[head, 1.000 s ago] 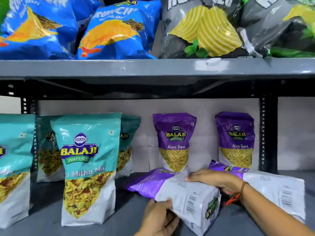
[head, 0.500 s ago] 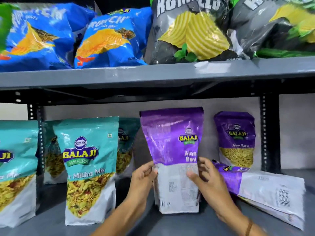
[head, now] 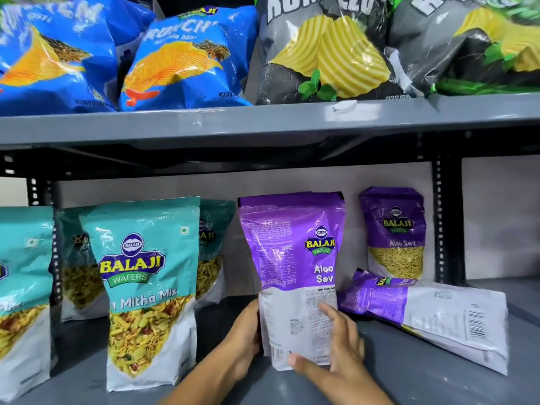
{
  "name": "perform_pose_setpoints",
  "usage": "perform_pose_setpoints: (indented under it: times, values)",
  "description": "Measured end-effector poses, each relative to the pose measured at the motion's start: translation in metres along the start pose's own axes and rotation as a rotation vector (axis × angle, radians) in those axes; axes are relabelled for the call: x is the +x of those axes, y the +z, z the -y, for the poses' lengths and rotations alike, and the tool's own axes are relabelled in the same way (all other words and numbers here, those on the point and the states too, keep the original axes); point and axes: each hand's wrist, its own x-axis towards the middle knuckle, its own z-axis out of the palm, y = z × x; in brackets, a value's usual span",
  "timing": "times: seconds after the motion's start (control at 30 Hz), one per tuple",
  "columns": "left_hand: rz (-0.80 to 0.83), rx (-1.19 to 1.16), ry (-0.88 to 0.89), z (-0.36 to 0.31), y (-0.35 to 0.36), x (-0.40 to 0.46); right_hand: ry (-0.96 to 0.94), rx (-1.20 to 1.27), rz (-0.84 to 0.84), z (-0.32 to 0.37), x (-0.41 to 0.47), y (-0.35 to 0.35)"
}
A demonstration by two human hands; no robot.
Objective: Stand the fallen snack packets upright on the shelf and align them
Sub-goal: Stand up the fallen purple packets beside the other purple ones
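Observation:
A purple Aloo Sev packet (head: 295,258) stands upright on the grey lower shelf (head: 409,372), its back side facing me. My left hand (head: 245,337) presses its lower left edge. My right hand (head: 336,355) lies against its lower right front, thumb at the bottom. To its right a second purple Aloo Sev packet (head: 432,317) lies fallen on its side, top pointing left. Another purple packet (head: 394,232) stands upright at the back right.
Teal Mitha Mix packets (head: 146,287) stand upright to the left, one more (head: 20,296) at the left edge and others behind. A black upright post (head: 447,223) bounds the right. The upper shelf (head: 263,121) carries blue and grey crisp bags.
The purple packet went from lying on the shelf to standing upright between both hands. It now sits slightly further right, and my hands have slid down to its base.

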Motion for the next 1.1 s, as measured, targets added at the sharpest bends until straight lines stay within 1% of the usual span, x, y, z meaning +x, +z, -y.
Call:
perform_pose_setpoints:
  times: [0.07,0.13,0.23,0.37,0.47,0.53,0.6,0.7,0.77,0.87,1.03,1.1]
  values:
    - [-0.048,0.069,0.014,0.002,0.003,-0.006,0.068,-0.01,0.062,0.006,0.003,-0.001]
    - [-0.077,0.133,0.069,0.006,0.002,-0.009,0.102,0.024,0.099,0.008,0.009,-0.005]
    - [-0.095,0.134,0.117,0.013,0.002,-0.013,0.119,0.152,0.083,0.007,0.02,-0.012]
    - [-0.062,0.094,0.151,0.015,0.006,-0.019,0.089,0.252,0.027,-0.007,0.033,-0.017]
    - [-0.103,0.067,0.19,0.016,-0.005,-0.014,0.146,0.519,0.154,-0.017,0.041,-0.031]
    - [-0.107,0.07,0.217,0.013,-0.014,-0.014,0.178,0.59,0.217,-0.022,0.046,-0.041]
    - [-0.049,0.082,0.209,0.012,-0.019,-0.011,0.176,0.565,0.226,-0.027,0.049,-0.048]
    - [0.12,0.096,0.154,0.011,-0.024,-0.004,0.182,0.462,0.176,-0.034,0.05,-0.051]
    - [0.16,0.125,0.162,0.013,-0.024,-0.003,0.209,0.422,0.189,-0.038,0.051,-0.05]
    - [0.113,0.123,0.21,0.017,-0.02,-0.003,0.224,0.388,0.192,-0.036,0.054,-0.049]
    - [-0.045,0.192,0.303,0.026,-0.017,-0.014,0.269,0.375,0.182,-0.035,0.06,-0.045]
    - [-0.049,0.219,0.309,0.027,-0.018,-0.019,0.272,0.363,0.181,-0.035,0.059,-0.043]
